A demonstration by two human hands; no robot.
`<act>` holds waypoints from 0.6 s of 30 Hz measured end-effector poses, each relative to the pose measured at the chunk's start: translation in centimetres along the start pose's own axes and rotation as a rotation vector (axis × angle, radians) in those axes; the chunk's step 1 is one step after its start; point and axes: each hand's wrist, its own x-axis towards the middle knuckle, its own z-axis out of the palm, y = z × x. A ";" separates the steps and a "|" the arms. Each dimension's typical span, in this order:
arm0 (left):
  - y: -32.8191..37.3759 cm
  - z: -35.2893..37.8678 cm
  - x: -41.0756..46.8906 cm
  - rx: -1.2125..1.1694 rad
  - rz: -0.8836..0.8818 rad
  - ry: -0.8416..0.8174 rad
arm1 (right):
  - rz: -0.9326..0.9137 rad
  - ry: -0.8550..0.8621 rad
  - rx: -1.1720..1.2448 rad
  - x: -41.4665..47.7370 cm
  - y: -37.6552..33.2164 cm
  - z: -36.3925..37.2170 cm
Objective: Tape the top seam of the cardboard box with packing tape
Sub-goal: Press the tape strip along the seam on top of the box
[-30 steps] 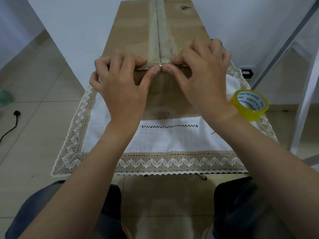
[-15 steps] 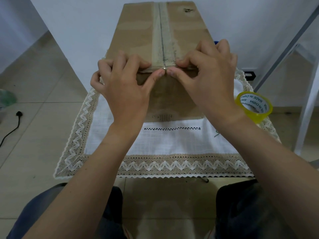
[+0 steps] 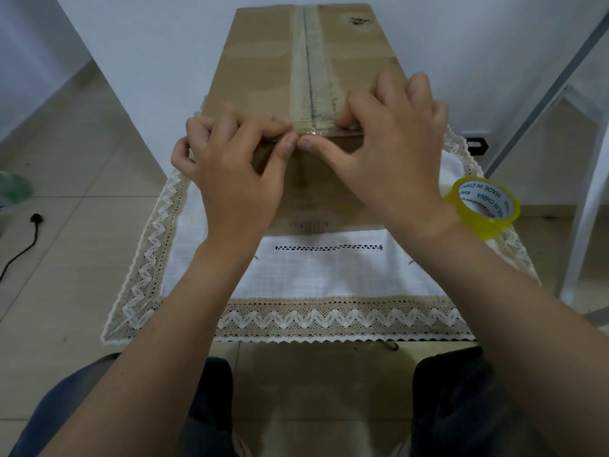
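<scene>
A brown cardboard box [image 3: 263,61] stands on a small cloth-covered table, its top seam [image 3: 309,77] running away from me under a pale strip of tape. My left hand [image 3: 237,179] and my right hand [image 3: 389,159] both press on the box's near top edge. Their thumb tips meet on the front face just under the seam, where a shiny bit of clear tape [image 3: 313,131] folds over the edge. Neither hand grips a loose object. The roll of yellowish packing tape [image 3: 484,206] lies on the cloth to the right of my right wrist.
A white tablecloth with beige lace border [image 3: 329,318] covers the table. A white wall is behind the box. A white frame leg [image 3: 590,199] stands at the right. A black cable [image 3: 19,252] lies on the tiled floor at the left. My knees are below the table's front edge.
Both hands stay on the near top edge with the thumbs together. The view has shifted slightly, so the box and hands sit a little lower and further right in the frame.
</scene>
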 end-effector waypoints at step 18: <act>0.8 0.6 0.0 0.049 -0.138 -0.016 | 0.025 -0.087 0.178 -0.1 0.8 -0.6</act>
